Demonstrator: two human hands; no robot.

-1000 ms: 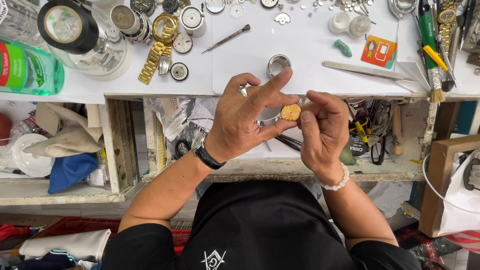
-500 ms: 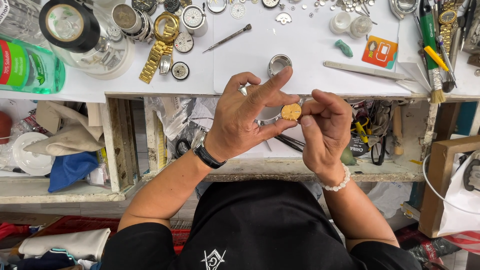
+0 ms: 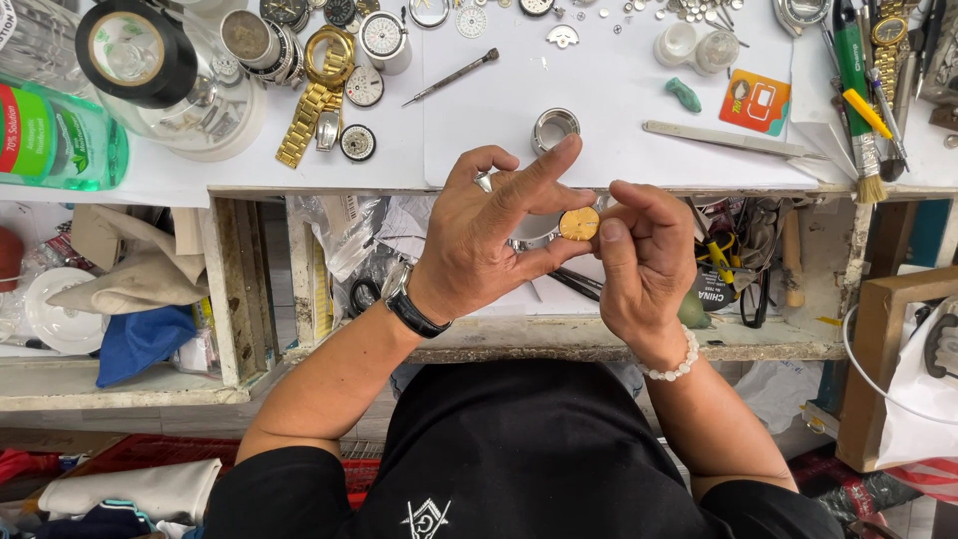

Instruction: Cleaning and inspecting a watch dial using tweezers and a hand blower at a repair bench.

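Observation:
A small round gold watch dial (image 3: 579,223) is pinched between the fingertips of both hands, just below the front edge of the white work surface (image 3: 599,100). My left hand (image 3: 489,235), with a black wristwatch on the wrist, grips the dial's left rim between thumb and fingers, index finger stretched over it. My right hand (image 3: 644,260), wearing a white bead bracelet, presses its thumb and fingers on the dial's right side. A silver ring-shaped watch case (image 3: 554,128) lies on the white paper just above the hands.
Watch parts crowd the bench: a gold bracelet watch (image 3: 314,95), loose dials, a small screwdriver (image 3: 449,78), tweezers (image 3: 723,138), an orange card (image 3: 753,100), a green brush (image 3: 856,90). A green bottle (image 3: 60,135) and black tape roll (image 3: 130,50) stand left. An open drawer below holds tools.
The hands have shifted very slightly while turning the gold dial between the fingertips. Everything on the bench stays where it was.

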